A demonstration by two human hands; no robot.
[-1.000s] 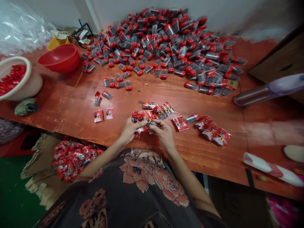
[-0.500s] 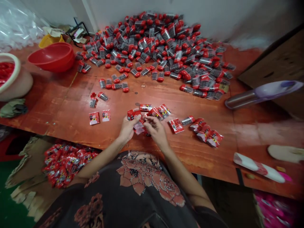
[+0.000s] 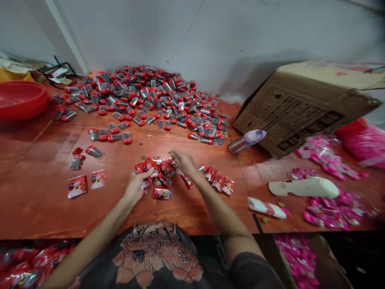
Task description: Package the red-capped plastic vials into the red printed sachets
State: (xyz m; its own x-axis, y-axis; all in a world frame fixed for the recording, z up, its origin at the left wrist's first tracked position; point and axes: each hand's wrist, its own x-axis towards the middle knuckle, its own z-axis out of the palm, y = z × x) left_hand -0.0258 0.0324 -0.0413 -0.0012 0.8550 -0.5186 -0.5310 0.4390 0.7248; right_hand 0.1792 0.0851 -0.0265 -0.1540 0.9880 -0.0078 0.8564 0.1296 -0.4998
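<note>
Red packets [image 3: 165, 167] heaped mid-frame
Left hand [image 3: 136, 186] grasps some, left of centre; right hand [image 3: 185, 164] at their upper right, its grip impossible to tell.

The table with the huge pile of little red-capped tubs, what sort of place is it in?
Probably a small packing workshop: a big heap of red-capped tubs covers the back of the table, printed red packets lie nearer, and a cardboard box stands to the right.
</note>
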